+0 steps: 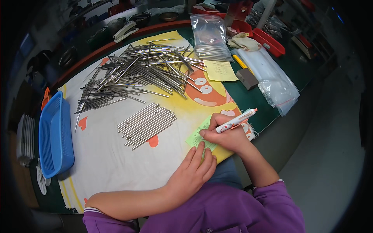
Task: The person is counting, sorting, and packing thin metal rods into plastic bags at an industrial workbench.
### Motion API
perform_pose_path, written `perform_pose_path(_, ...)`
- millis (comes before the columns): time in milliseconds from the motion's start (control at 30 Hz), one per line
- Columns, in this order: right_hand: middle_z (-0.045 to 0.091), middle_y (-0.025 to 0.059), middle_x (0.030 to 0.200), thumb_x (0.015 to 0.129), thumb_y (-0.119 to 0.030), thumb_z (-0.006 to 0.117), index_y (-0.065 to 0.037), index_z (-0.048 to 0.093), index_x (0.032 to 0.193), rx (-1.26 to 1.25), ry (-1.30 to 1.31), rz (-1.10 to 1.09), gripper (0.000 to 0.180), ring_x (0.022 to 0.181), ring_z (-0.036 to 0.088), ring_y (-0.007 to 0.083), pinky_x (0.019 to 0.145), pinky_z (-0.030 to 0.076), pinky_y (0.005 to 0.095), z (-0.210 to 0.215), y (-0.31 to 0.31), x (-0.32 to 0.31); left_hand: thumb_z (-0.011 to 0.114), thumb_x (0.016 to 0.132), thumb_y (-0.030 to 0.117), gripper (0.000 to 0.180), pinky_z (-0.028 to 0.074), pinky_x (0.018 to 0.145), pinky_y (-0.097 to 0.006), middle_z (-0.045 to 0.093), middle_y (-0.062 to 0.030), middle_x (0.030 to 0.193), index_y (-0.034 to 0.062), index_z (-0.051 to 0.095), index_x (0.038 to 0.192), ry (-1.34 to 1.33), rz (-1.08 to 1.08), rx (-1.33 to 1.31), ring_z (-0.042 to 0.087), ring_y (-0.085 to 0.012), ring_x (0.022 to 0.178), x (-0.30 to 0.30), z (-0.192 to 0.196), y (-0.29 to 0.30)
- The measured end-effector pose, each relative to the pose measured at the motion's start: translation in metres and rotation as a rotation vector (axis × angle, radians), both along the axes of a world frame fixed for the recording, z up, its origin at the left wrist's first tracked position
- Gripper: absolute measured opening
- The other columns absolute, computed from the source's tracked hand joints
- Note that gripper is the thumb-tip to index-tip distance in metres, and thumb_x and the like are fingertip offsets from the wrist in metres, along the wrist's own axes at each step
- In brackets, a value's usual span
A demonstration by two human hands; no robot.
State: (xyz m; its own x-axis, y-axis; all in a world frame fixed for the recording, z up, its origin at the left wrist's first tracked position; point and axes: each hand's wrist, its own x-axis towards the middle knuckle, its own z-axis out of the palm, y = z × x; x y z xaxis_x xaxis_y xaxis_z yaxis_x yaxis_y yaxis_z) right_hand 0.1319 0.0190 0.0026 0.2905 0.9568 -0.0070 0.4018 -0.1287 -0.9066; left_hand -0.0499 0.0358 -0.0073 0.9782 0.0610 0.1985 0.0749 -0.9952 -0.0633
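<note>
Apparently writing on rectangular green paper slip (196,136), mid-frame.
Gripping white plastic pen (233,123) in right hand (229,138), pinning with loose left hand (191,174); likely needing steadiness next.

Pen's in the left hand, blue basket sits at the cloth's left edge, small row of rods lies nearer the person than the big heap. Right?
One error: the pen is in the right hand, per the head view. The blue basket at the left edge of the cloth and the small row of rods nearer than the big heap are correct.
</note>
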Motion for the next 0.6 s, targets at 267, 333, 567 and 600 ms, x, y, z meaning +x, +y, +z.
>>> perform_pose_path(267,0.053,-0.0010,0.058,0.072,-0.023,0.070,-0.007,0.051,0.064,-0.039,-0.055,0.028,0.026,0.054,0.049,0.0047,0.050,0.039,0.0230,-0.0013,-0.0006,0.0031,0.047,0.076,0.016,0.047,0.035,0.099,-0.045,0.044,-0.0210,0.119,-0.0028,0.045,0.119,-0.009,0.002,-0.001,0.041,-0.0403,0.117,0.0001,-0.0009,0.0005)
perform_pose_path(333,0.054,-0.0009,0.059,0.072,-0.023,0.070,-0.007,0.051,0.064,-0.037,-0.055,0.036,0.026,0.054,0.049,0.0048,0.050,0.039,0.0232,-0.0018,-0.0001,0.0027,0.047,0.076,0.016,0.047,0.035,0.099,-0.045,0.044,-0.0211,0.119,-0.0028,0.045,0.119,-0.005,0.006,-0.004,0.041,-0.0403,0.118,-0.0008,-0.0007,0.0000)
perform_pose_path(567,0.053,-0.0008,0.059,0.072,-0.023,0.070,-0.006,0.051,0.065,-0.033,-0.042,0.035,0.027,0.054,0.049,0.0052,0.050,0.040,0.0234,-0.0023,-0.0010,0.0030,0.046,0.077,0.015,0.046,0.034,0.099,-0.045,0.044,-0.0212,0.119,-0.0024,0.045,0.120,0.003,0.005,-0.003,0.040,-0.0401,0.118,-0.0001,-0.0006,0.0000)
perform_pose_path(600,0.053,-0.0008,0.059,0.072,-0.023,0.070,-0.006,0.051,0.065,-0.032,-0.041,0.034,0.027,0.054,0.049,0.0052,0.050,0.040,0.0234,-0.0020,-0.0011,0.0031,0.046,0.077,0.015,0.046,0.034,0.099,-0.045,0.044,-0.0212,0.119,-0.0024,0.045,0.120,0.003,0.005,-0.003,0.040,-0.0401,0.118,0.0000,-0.0002,0.0000)
